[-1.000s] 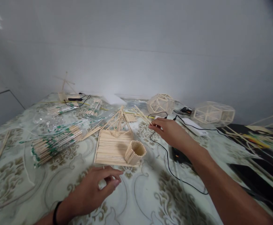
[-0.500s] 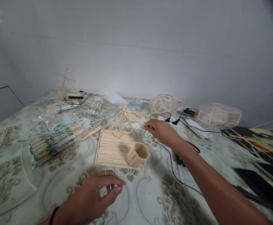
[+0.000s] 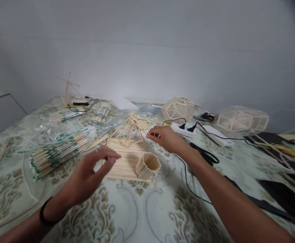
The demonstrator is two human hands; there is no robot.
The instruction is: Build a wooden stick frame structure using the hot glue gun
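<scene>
In the head view, the only one, I see a flat rectangular board of pale wooden sticks point(image 3: 123, 163) in the centre of the frame. It lies on the bench point(image 3: 162, 209), which has a pale green cover with brown floral pattern. On the far part of the board there is a cone-shaped frame of thin pale sticks point(image 3: 130, 130). At its near right corner stands a round open cup of upright wooden sticks point(image 3: 143, 168).

The right hand point(image 3: 169, 139), right of the centre, has its grip pinched on thin pale wooden sticks point(image 3: 142, 128); how many, I cannot count. They slope to the upper left, towards the frame's top. The left hand point(image 3: 86, 173), at lower left, has a released grip, thumb and fingers apart, over the board's left part; whether the fingertips touch it, I cannot tell.

At the left lie stick bundles in clear and green plastic wrapping point(image 3: 61, 153). At right of the centre is a white power strip point(image 3: 175, 127) with black plugs.
</scene>
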